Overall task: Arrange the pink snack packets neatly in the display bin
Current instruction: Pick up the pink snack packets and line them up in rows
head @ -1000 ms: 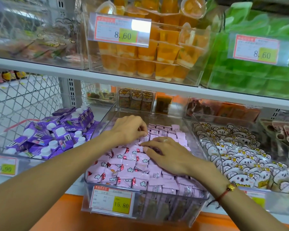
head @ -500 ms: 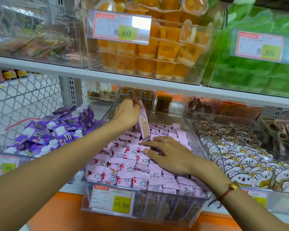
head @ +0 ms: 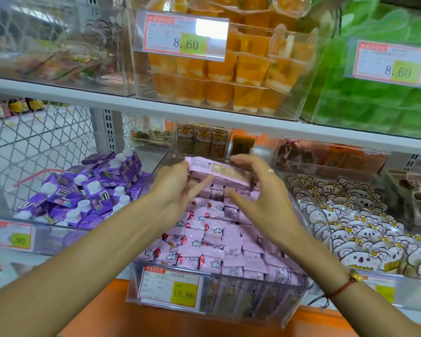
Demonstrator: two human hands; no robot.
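A clear display bin [head: 231,310] on the lower shelf is filled with rows of pink snack packets [head: 214,239]. Over the back of the bin, my left hand [head: 178,190] pinches the left end of one pink snack packet [head: 219,172], which lies level with its printed back facing me. My right hand [head: 265,200] is at the packet's right end. Its fingers are loosely spread and the fingertips touch the top edge. The thumb is below the packet and apart from it.
A bin of purple cartons [head: 90,188] stands to the left and a bin of koala-print packets [head: 360,229] to the right. The white shelf [head: 204,115] above carries orange jelly cups [head: 229,76]. A 15.80 price tag [head: 170,289] hangs on the bin front.
My left hand lifted a packet out of the pile and turned it level at the back of the bin. My right hand left the packets and rose to the packet's right end.
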